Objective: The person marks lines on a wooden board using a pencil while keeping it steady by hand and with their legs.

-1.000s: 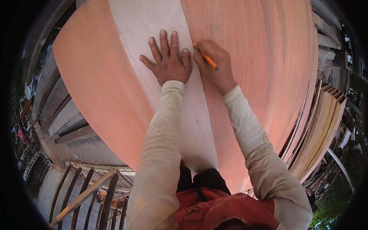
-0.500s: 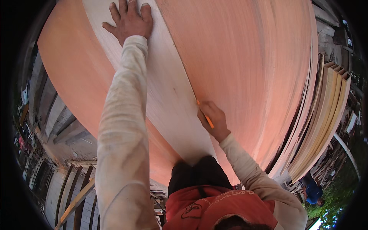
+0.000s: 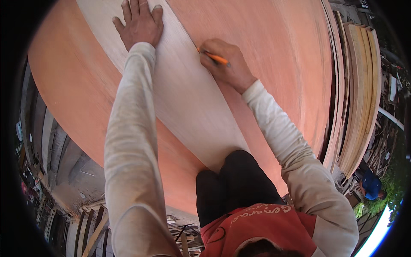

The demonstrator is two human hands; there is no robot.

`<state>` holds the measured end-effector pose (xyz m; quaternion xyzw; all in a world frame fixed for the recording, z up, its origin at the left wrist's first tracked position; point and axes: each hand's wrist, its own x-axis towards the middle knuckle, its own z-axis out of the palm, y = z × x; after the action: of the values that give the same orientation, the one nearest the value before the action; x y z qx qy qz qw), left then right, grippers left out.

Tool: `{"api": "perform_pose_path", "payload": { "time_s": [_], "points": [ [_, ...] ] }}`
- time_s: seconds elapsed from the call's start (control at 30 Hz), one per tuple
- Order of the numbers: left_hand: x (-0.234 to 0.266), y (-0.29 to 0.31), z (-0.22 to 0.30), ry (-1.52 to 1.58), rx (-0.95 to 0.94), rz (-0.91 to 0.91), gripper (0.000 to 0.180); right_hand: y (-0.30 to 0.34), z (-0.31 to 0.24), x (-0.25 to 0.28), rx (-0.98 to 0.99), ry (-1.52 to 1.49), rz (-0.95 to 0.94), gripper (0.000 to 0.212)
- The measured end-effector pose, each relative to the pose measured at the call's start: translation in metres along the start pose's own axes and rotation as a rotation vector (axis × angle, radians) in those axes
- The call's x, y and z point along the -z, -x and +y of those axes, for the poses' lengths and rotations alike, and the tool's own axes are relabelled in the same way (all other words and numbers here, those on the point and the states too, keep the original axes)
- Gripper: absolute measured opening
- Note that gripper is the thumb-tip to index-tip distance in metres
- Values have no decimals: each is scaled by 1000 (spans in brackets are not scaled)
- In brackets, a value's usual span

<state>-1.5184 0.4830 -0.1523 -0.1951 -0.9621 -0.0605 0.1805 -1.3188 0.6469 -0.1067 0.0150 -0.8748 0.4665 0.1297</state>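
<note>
At upper left of the frame the left hand (image 3: pixel 139 23) lies flat, fingers spread, pressing down the pale plywood strip (image 3: pixel 188 98) that runs diagonally across the reddish plywood sheet (image 3: pixel 274 55). Should that pressure ease, the strip could slide and the line would wander. Right of it, at upper centre, the right hand (image 3: pixel 224 64) pinches an orange pencil (image 3: pixel 215 58) against the strip's edge (its tip is hidden); tilting it risks a crooked mark. Stacked boards (image 3: pixel 361 85) stand at far right.

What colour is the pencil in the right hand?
Orange: the pencil in the right hand shows best in the head view.
</note>
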Motion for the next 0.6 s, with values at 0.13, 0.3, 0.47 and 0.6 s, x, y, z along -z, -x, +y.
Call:
{"api": "perform_pose_path", "payload": {
  "time_s": [0.13, 0.3, 0.47, 0.6],
  "points": [
    [48, 141, 65, 44, 33, -213, 69, 184, -32, 36, -260, 87, -176, 13],
    [110, 338, 131, 234, 6, -398, 72, 412, -59, 58, -447, 105, -215, 11],
    [132, 425, 151, 232, 17, -427, 70, 448, -71, 53, -399, 50, -162, 12],
    [132, 423, 142, 162, 36, -361, 68, 337, -41, 12, -210, -28, -3, 18]
  ]
}}
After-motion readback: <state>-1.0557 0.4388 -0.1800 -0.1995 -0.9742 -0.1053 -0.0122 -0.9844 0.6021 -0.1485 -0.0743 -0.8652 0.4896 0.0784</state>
